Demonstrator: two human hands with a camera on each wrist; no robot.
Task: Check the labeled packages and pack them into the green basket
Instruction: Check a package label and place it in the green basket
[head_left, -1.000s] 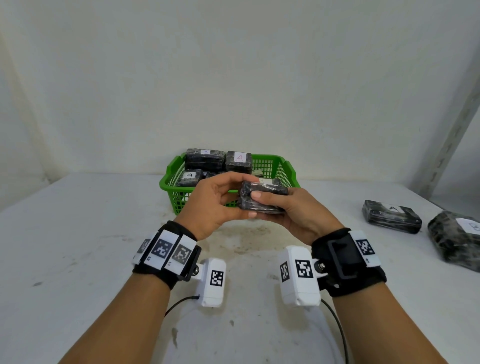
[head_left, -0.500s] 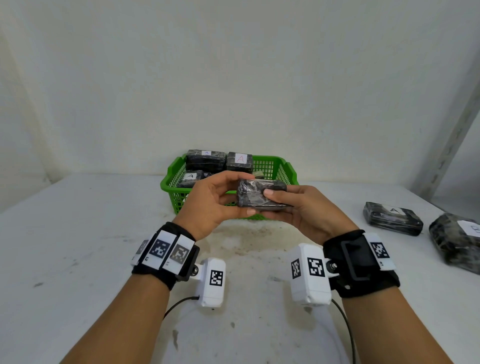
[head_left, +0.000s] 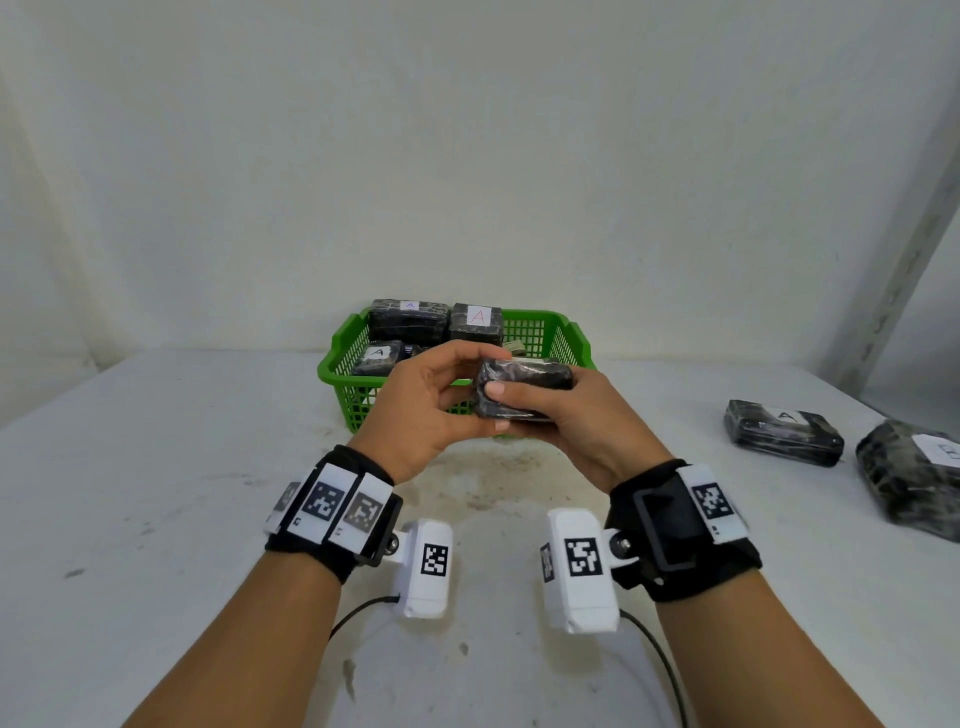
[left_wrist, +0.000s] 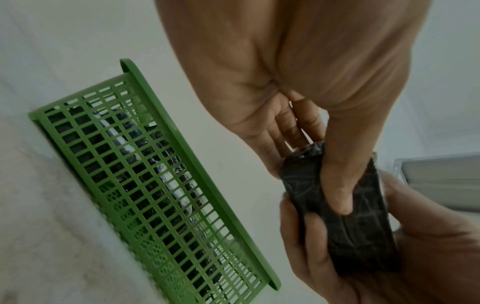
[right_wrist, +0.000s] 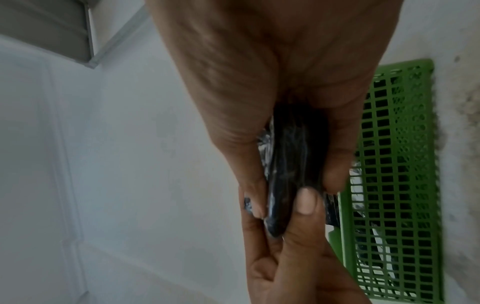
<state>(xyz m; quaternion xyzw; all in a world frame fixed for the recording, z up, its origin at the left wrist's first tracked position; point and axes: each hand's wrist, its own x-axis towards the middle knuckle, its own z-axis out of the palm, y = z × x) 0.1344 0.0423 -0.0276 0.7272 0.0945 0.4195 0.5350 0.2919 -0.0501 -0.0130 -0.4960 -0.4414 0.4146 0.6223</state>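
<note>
Both hands hold one black wrapped package (head_left: 524, 387) in the air just in front of the green basket (head_left: 543, 338). My left hand (head_left: 441, 400) pinches its left end between thumb and fingers. My right hand (head_left: 566, 415) grips its right side, thumb across the near face. No label shows on the sides turned to the head view. The left wrist view shows the package (left_wrist: 337, 207) under the left thumb, with the basket (left_wrist: 145, 164) to the left. In the right wrist view the package (right_wrist: 291, 164) lies between the fingers. Inside the basket sit several black packages (head_left: 475, 322) marked A.
Two more black packages lie on the white table (head_left: 156, 493) at the right: one marked A (head_left: 782, 431) and a bigger one (head_left: 914, 475) at the frame edge. A white wall stands close behind the basket. Cables trail from the wrist cameras near the front.
The package has been turned in the two hands and lifted slightly; the right thumb now lies across its near face. Both hands stay in front of the basket.
</note>
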